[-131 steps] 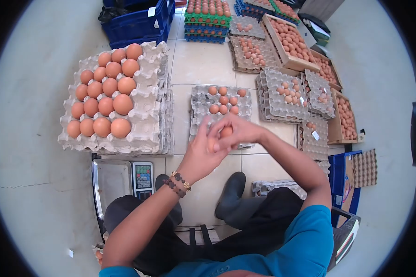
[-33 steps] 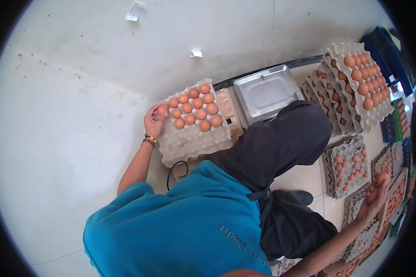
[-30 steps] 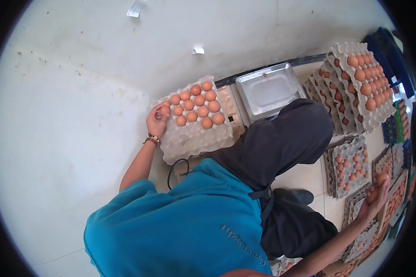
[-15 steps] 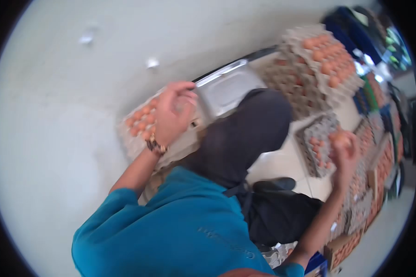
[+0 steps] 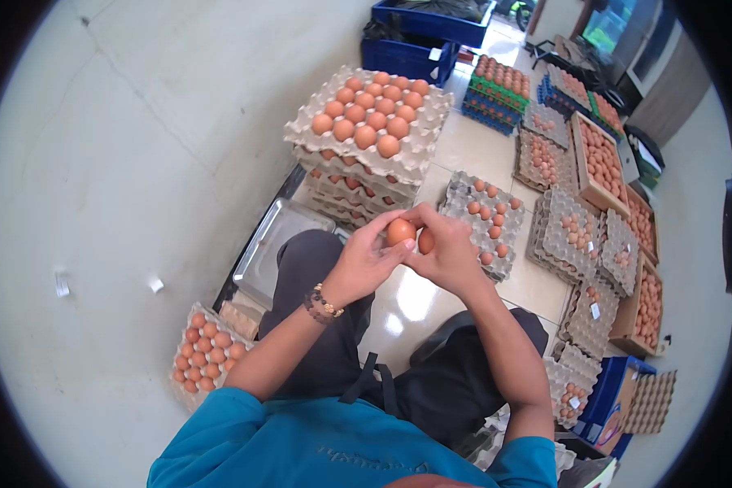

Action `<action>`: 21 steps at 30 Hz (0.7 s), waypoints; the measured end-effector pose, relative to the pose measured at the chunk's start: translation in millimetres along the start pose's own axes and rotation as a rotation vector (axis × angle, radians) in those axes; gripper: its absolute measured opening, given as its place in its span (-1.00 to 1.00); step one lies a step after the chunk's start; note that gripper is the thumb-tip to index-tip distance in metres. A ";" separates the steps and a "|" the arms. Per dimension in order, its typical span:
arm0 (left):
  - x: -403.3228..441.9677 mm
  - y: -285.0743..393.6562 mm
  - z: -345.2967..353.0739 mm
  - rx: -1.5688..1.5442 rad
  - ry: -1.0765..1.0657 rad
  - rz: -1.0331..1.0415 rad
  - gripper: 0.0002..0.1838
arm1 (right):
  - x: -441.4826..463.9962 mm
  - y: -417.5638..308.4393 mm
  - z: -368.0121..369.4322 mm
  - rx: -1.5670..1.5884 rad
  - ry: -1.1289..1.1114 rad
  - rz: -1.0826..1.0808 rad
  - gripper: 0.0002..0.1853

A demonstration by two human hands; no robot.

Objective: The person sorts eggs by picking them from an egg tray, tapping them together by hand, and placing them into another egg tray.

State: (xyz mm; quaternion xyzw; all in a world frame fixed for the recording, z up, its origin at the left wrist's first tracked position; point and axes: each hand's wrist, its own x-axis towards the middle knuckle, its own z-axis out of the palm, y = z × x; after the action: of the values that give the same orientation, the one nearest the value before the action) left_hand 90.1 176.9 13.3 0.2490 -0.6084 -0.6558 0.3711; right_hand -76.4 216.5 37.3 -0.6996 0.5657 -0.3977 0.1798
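Both hands meet in front of my knees. My left hand point(image 5: 363, 259), a beaded bracelet at its wrist, is closed on a brown egg point(image 5: 400, 232). Close against it, my right hand point(image 5: 451, 250) grips a second brown egg point(image 5: 426, 240), partly covered by the fingers. Just beyond the right hand lies a grey egg tray point(image 5: 459, 195) with several eggs in it. Behind the left hand rises a tall stack of cardboard egg trays point(image 5: 301, 128), its top layer full of eggs. At my left side, a filled egg tray point(image 5: 189, 397) is partly hidden by my forearm.
A metal scale pan point(image 5: 278, 244) stands along the wall by my left knee. Blue crates point(image 5: 407, 58) are at the back. On the right are stacked egg trays point(image 5: 557, 252), a wooden crate of eggs point(image 5: 581, 167) and a blue box point(image 5: 618, 390).
My left hand has left the area above the left-hand egg tray, and my right hand has come in from the right with an egg. They are now together. My view has turned right.
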 end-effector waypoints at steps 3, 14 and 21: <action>20.0 2.9 -20.2 0.172 -0.103 -0.087 -0.53 | 3.6 1.5 -9.7 -0.047 -0.036 0.049 -0.45; 292.1 15.4 -162.2 0.749 0.326 0.234 -0.56 | 3.3 20.4 -49.8 -0.007 0.127 0.147 -0.42; 366.1 -14.7 -179.0 1.045 0.462 0.072 -0.54 | 5.4 41.6 -45.5 0.302 0.216 0.296 -0.55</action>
State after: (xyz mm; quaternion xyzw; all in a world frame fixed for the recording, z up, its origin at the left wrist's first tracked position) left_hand 6.9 -222.2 20.4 0.5153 -0.7632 -0.1833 0.3440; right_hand -137.8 208.2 38.1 -0.5275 0.6120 -0.5200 0.2772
